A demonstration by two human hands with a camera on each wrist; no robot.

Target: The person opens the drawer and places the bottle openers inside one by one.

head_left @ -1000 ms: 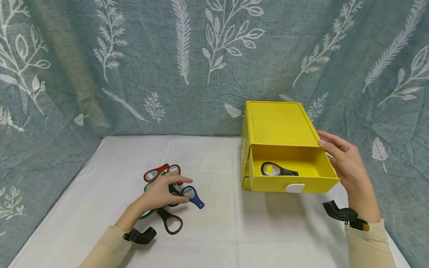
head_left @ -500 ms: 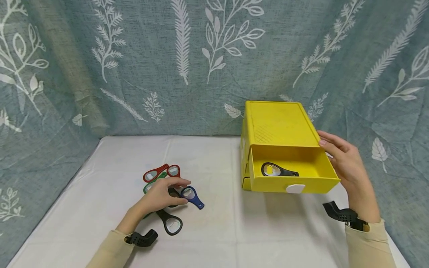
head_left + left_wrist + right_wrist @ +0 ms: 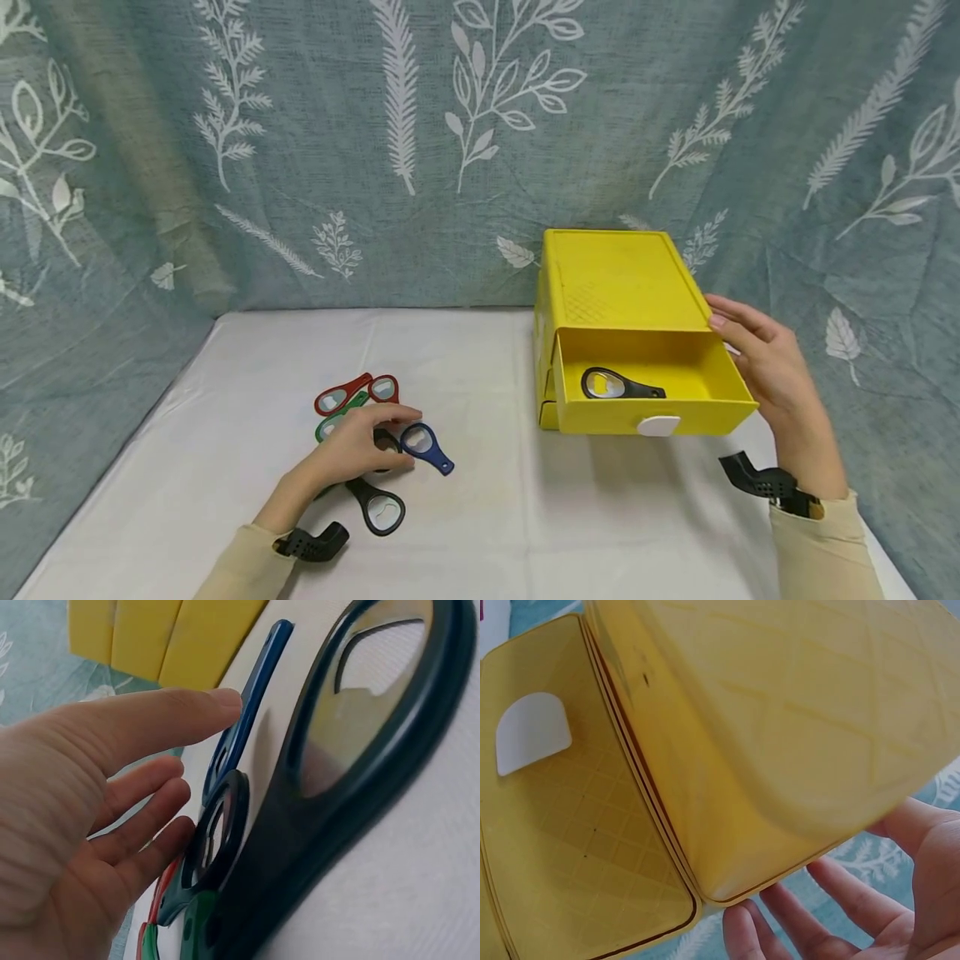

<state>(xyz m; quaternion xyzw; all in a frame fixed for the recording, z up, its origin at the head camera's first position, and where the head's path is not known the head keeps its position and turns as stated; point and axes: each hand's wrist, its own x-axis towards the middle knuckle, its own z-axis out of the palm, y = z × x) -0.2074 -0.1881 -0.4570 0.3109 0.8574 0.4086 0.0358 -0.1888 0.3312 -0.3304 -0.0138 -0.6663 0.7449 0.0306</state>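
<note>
My left hand (image 3: 351,446) hovers low over a loose group of bottle openers, thumb and index finger apart. Between them lie a black bottle opener (image 3: 387,443) and the ring end of a blue bottle opener (image 3: 427,448). In the left wrist view the thumb tip overlaps the blue bottle opener (image 3: 259,690), and a large black bottle opener (image 3: 277,817) fills the foreground. My right hand (image 3: 772,362) rests against the right side of a yellow drawer box (image 3: 630,279). Its pulled-out top drawer (image 3: 600,417) holds another black bottle opener (image 3: 621,384).
Two red bottle openers (image 3: 343,395) and a green bottle opener (image 3: 327,427) lie behind the left hand, with a black one (image 3: 382,510) nearer the front. A white knob (image 3: 658,426) sticks out of the drawer front. Behind the white-covered table (image 3: 480,533) hangs a leaf-patterned curtain (image 3: 315,150).
My left thumb and fingers have come slightly lower and closer around the blue and black bottle openers. The right hand stays on the box; the head view has shifted slightly.
</note>
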